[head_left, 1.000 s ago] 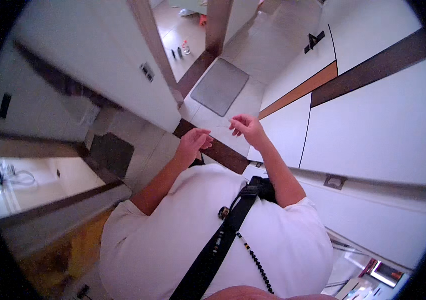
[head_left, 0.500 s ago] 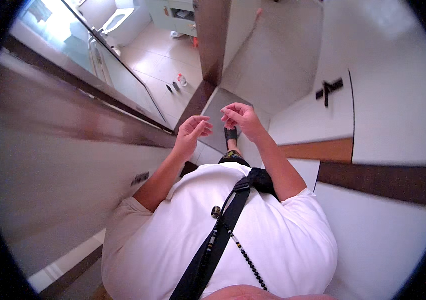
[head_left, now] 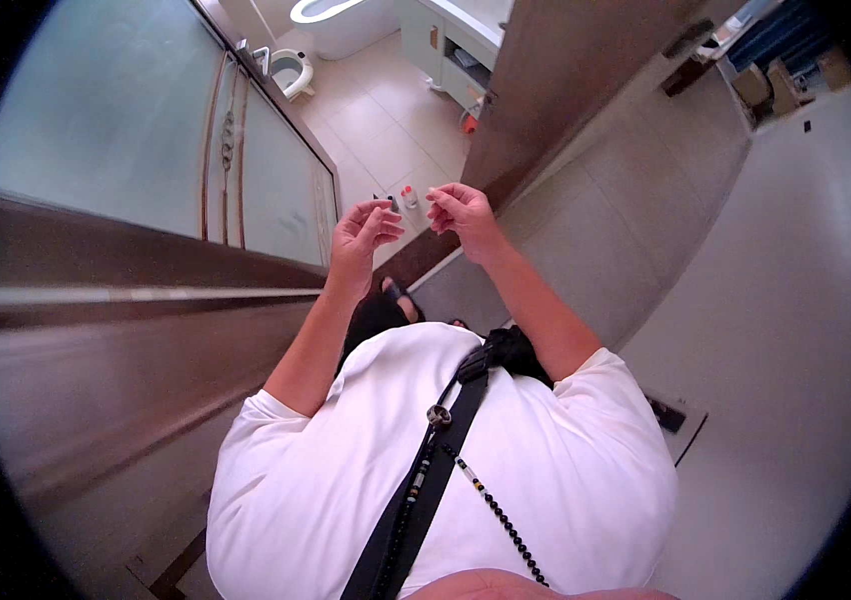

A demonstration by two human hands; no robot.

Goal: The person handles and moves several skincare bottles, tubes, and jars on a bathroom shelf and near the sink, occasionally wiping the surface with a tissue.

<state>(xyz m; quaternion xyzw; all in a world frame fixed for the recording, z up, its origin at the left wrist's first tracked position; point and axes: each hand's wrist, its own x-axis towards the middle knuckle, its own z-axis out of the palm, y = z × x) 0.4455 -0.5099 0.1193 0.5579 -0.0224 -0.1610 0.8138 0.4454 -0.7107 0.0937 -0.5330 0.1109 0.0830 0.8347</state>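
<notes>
My left hand (head_left: 362, 237) is raised in front of my white shirt, its fingers loosely curled and apart with nothing visible in them. To its right, at about the same height, hovers my right hand (head_left: 466, 215). Its thumb and fingers are bent but spread, and I see nothing held there. A gap separates the two hands. Beyond that gap, on the tiled floor, stands a small clear bottle (head_left: 410, 197) with a red cap. Small dark items beside it are partly hidden behind my left hand. Neither hand touches anything.
A brown-framed glass door (head_left: 106, 130) fills the left side. Past the dark threshold are a toilet (head_left: 326, 10), a white ring-seated fixture (head_left: 291, 75) and a low cabinet (head_left: 436, 45). A brown door frame (head_left: 586, 75) rises at right. Cardboard boxes (head_left: 781, 88) stand far right.
My view has turned and moved closer to the bathroom doorway. The glass door shows larger, and the white door at right has swung out toward the lower edge. Both hands keep their pose.
</notes>
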